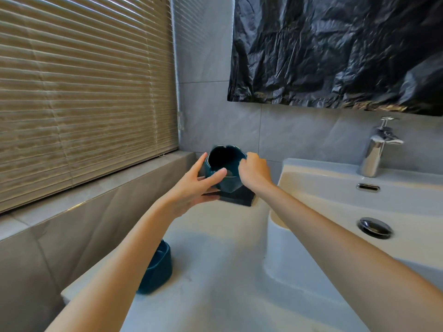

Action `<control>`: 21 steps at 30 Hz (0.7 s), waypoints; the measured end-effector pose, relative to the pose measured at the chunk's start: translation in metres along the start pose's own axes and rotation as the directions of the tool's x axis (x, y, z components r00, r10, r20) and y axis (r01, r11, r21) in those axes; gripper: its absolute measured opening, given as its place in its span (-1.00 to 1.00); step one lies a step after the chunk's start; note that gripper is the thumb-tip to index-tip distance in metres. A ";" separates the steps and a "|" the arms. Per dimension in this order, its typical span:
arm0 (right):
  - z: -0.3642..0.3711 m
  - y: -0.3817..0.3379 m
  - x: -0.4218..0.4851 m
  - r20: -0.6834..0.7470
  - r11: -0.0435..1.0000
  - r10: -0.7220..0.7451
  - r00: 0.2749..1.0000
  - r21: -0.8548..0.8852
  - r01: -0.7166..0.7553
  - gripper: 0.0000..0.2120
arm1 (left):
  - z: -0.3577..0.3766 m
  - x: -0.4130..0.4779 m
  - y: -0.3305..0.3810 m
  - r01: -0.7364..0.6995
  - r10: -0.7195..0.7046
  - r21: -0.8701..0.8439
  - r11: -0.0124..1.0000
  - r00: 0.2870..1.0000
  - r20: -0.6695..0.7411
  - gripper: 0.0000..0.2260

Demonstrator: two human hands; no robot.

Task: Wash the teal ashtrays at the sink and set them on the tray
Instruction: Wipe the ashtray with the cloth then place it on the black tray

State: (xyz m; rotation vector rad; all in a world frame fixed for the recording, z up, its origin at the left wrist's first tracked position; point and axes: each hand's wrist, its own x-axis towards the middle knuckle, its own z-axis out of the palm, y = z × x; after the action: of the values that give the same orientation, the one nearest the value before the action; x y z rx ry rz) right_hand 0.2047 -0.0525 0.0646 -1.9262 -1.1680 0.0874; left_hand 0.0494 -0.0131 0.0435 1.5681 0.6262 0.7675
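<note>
- The teal ashtray was held tilted, mouth toward the camera, just above the dark tray at the far end of the desk.
- The right hand was curled, pinching the ashtray's rim. The left hand lay against its near side with fingers straight, supporting rather than clasping.
- Risk: if wet, the glazed body could slip from so light a hold and strike the tray or desk. Wetness could not be confirmed from this view.
- Risk: the tray looked scarcely larger than the ashtray's base, so an off-centre set-down might leave it overhanging.
- Risk: the second ashtray sat close under the left forearm and near the desk's left edge, where a withdrawing elbow could knock it off.
- Room: the wall ledge bounded the left and the sink wall the right. The open lane ran straight back toward the person.
</note>
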 end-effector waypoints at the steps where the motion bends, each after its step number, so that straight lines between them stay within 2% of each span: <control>1: -0.012 0.001 0.003 -0.049 0.999 -0.037 0.998 -0.013 0.037 -0.81 | 0.008 0.002 0.008 0.004 -0.003 -0.070 0.998 1.000 0.013 -0.29; 4: -0.046 0.012 0.008 -0.185 0.989 -0.143 0.972 -0.063 0.133 -0.72 | 0.038 0.008 0.026 -0.041 0.045 -0.176 0.984 0.999 0.016 -0.40; 9: -0.101 0.048 0.005 -0.305 0.969 -0.240 0.921 -0.021 0.246 -0.66 | 0.098 0.019 0.040 -0.184 0.190 -0.172 0.968 0.982 0.019 -0.38; 15: -0.168 0.103 -0.012 -0.268 0.965 -0.250 0.930 0.009 0.262 -0.61 | 0.171 0.031 0.036 -0.372 0.377 -0.070 0.925 0.924 0.067 -0.36; 21: -0.221 0.152 -0.034 -0.276 0.948 -0.293 0.916 0.041 0.315 -0.61 | 0.235 0.038 0.030 -0.596 0.577 0.055 0.801 0.794 0.191 -0.31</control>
State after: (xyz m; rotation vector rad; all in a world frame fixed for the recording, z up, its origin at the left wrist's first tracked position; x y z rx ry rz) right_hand 0.3917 -0.2463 0.0856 -1.6022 -1.2429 -0.2790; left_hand 0.2541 -0.1373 0.0635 1.9405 0.0367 1.0589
